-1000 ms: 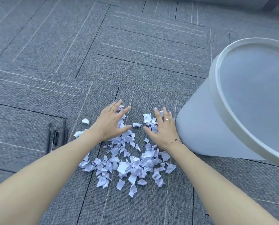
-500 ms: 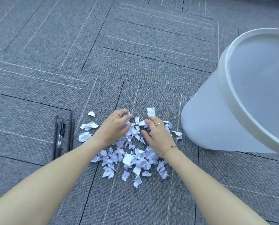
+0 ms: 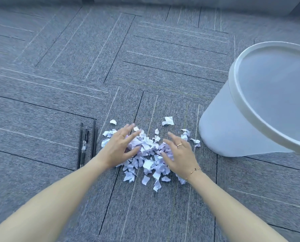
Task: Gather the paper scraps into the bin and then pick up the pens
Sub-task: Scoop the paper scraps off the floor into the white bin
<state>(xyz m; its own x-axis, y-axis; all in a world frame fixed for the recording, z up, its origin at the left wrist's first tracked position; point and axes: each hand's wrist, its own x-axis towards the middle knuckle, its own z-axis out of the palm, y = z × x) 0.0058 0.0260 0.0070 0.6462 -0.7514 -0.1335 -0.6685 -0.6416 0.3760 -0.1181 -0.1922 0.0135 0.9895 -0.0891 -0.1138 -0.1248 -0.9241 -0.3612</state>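
A heap of white paper scraps (image 3: pixel 148 161) lies on the grey carpet in front of me. My left hand (image 3: pixel 119 147) rests on the heap's left side, fingers spread, palm down. On the heap's right side lies my right hand (image 3: pixel 178 152), also flat with fingers apart. Neither hand grips anything. A few stray scraps (image 3: pixel 168 121) lie beyond the heap. Several black pens (image 3: pixel 87 144) lie side by side just left of the scraps. The white bin (image 3: pixel 236 119) stands to the right, its opening tilted toward me.
Grey carpet tiles (image 3: pixel 145 67) with thin lines cover the floor all around. A pale wall base (image 3: pixel 180 0) runs along the far edge.
Both hands have swept the scraps inward into a tighter heap, then spread their fingers again. The view has shifted, so pens and bin sit further right and lower.
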